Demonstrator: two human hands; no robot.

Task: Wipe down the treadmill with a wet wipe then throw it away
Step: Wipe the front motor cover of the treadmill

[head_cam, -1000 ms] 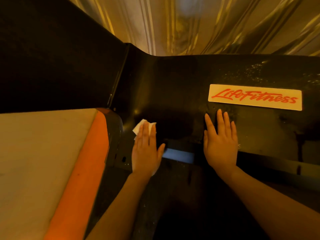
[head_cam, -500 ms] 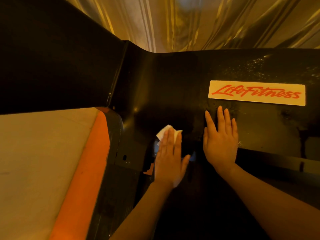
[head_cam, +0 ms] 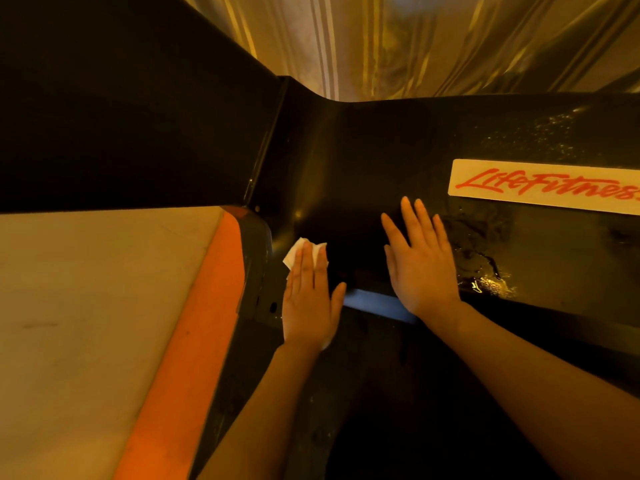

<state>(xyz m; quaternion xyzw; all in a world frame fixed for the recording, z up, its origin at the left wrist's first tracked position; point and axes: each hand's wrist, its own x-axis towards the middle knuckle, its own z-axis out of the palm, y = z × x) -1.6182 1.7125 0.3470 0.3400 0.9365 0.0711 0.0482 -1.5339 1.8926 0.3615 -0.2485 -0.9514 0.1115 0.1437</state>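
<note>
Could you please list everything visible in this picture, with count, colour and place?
Treadmill: one, black, filling the middle of the view; wet patches to the right of the right hand.
Label: one, pale with red "LifeFitness" lettering, on the treadmill at right, cut off by the edge.
Wipe: one, white, under the left hand on the treadmill, near its left end.
Blue strip: one, between the two hands at the cover's lower edge.
Floor: beige with an orange band, at left.
Curtain: golden, folded, at top.
Left hand: flat, fingers straight, pressing the wipe.
Right hand: flat on the treadmill, fingers spread, holding nothing.
</note>
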